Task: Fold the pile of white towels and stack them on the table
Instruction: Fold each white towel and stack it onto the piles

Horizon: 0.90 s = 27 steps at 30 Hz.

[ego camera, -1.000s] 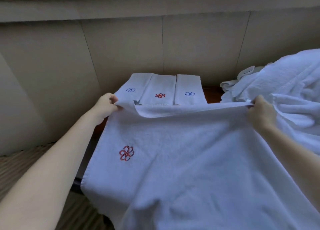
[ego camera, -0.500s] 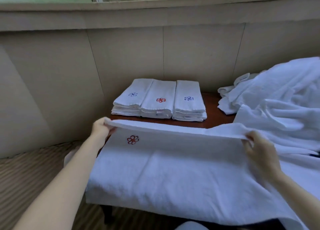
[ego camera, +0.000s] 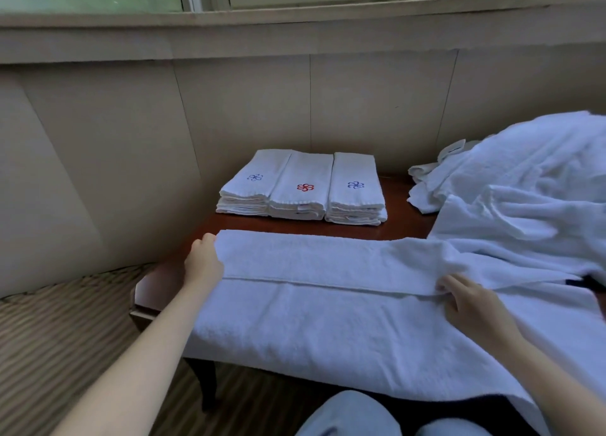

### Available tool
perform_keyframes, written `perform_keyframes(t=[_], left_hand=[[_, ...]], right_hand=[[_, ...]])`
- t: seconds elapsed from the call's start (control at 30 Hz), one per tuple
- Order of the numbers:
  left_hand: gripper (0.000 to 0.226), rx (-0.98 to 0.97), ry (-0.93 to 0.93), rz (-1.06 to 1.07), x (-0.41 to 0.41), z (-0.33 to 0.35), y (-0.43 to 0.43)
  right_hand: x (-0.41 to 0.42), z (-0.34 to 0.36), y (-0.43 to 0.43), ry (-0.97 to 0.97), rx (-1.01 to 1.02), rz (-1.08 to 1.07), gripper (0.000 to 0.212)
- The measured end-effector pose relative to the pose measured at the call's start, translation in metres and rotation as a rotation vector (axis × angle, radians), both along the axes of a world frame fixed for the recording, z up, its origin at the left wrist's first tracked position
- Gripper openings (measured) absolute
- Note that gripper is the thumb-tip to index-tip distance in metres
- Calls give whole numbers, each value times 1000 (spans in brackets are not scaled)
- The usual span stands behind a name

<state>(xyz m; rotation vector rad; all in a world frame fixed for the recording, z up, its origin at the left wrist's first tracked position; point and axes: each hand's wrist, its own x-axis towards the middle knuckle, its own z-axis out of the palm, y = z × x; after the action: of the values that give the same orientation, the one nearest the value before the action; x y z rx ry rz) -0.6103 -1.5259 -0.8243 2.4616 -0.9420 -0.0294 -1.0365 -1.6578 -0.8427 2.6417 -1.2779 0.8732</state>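
Towel (ego camera: 328,321) is lying across the table (ego camera: 157,281) at 6 o'clock; my left hand (ego camera: 203,265) at 9 o'clock and right hand (ego camera: 472,307) at 3 are pinching its flap. I'm expecting its overhang to drag it off.

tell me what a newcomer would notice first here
A big white towel lies folded over across the near edge of the dark table, the left hand gripping its left end and the right hand pinching the fold's edge. Behind it sit three neat stacks of folded towels with flower emblems, and a rumpled pile of unfolded towels fills the right side.
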Motion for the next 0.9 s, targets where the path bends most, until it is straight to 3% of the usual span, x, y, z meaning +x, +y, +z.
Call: perform_keyframes(t=[0.1,0.17,0.3,0.4,0.53,0.67,0.73,0.9], left_hand=[[34,178,-266,99,-26,8,-6],[34,218,-316,19,-63,15,-25],[42,255,-193,-368,-172,13,-77],[52,254,-84,-553,-247,5,-107],[56,226,4,-544,-285,-11,-124],[57,228,-61,-490,-280,-20,-133],[54,208,-87,-481,-274,-20,-136],[59,200,-124,-504,-277,-22,-131]], right_hand=[[0,0,14,-3,-47,6,42],[1,4,24,-31,-109,-5,43],[-6,12,30,-167,-167,-190,23],[-39,16,12,-309,127,-526,20],[-91,18,2,111,385,-608,26],[-108,25,4,233,523,-658,19],[-119,24,-5,152,578,-740,23],[-142,38,-52,-438,866,-737,27]])
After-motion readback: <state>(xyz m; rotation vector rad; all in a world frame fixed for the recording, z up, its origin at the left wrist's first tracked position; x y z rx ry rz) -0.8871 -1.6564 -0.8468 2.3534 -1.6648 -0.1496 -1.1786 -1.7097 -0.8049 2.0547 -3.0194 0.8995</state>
